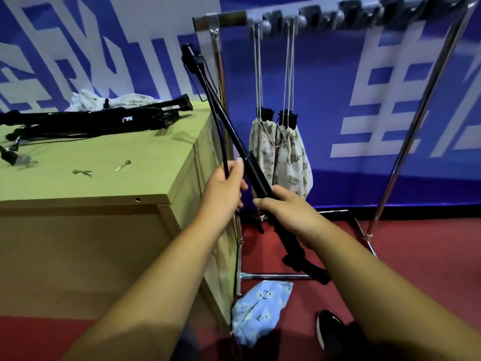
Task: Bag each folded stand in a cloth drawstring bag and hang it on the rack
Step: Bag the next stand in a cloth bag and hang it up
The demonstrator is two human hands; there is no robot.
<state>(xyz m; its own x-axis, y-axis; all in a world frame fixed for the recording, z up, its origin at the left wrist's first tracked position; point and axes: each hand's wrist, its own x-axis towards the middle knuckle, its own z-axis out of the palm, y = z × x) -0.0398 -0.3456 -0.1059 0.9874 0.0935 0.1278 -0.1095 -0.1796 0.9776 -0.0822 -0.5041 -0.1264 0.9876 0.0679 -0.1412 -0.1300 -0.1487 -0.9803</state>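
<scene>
Stand (260, 178), black, telescopic, partly extended: held slantwise at centre frame, head end toward 11 o'clock, folded legs toward 5 o'clock above the floor. Right hand (286, 207) closed around the thick tube at mid-length. Left hand (223, 188) just beside it at 9 o'clock, thumb and fingers pinched on a thin black cable (221, 136) that runs up alongside the tube.

Blue floral drawstring bag (257, 308): lying crumpled on the red floor (416, 256) at 6 o'clock, against the foot of the wooden cabinet (91, 243). Black shoe (330, 327) near it at 5 o'clock.

Cabinet top, 9 to 10 o'clock: further folded black stands (104, 118) lying flat, small metal hardware (122, 165) in front of them, pale cloth bags (109, 99) heaped behind.

Chrome rack (221, 19), 12 to 2 o'clock: two beige leaf-print bags (283, 155), each with a black stand end protruding, hung side by side, touching, by their cords from knobbed hooks (283, 20).

Blue and white banner (338, 87): backdrop.
</scene>
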